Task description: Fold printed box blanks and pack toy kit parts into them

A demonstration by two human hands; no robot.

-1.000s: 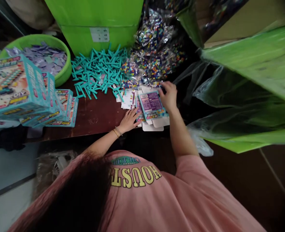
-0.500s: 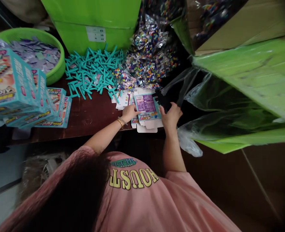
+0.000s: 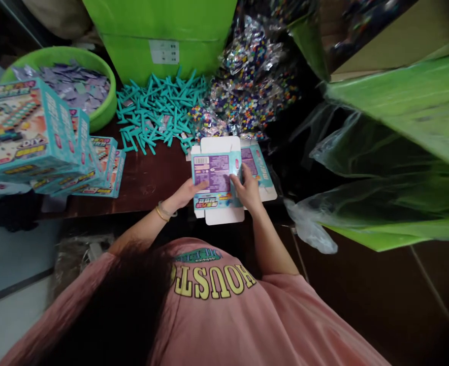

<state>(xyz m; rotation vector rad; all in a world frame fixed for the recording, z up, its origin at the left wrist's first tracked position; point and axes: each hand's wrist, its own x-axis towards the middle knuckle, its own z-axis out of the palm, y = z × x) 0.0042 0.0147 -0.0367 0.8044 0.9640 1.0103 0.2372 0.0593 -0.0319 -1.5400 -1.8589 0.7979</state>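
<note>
The flattened carton (image 3: 220,165), teal and purple, is between the person's two hands at the near edge of the bench (image 3: 154,178), printed face up. One white flap (image 3: 220,144) points to twelve o'clock, and another (image 3: 224,216) points to six, out past the bench edge. The left hand (image 3: 184,194) grips the carton's edge between eight and nine o'clock, its thumb lying on the printed face; two bands (image 3: 162,212) circle that wrist. The right hand (image 3: 249,193) grasps the opposite edge near three o'clock, thumb on the print. Whether the carton rests on the bench or is slightly raised is hard to tell, as the hands and flaps hide its underside.

Clockwise from the carton, a second flattened carton (image 3: 261,163) lies just beside it at two o'clock, partly covered. A green container (image 3: 395,94) with clear plastic (image 3: 346,188) stands toward three. Stacked boxes (image 3: 59,134) rise between nine and ten; behind them a green basin (image 3: 112,99) holds purple packets (image 3: 77,86) at ten. Teal T-shaped pieces (image 3: 159,112) are heaped between ten and eleven. A green box (image 3: 163,23) stands at eleven, and bags of coloured beads (image 3: 243,96) lie between twelve and one.
</note>
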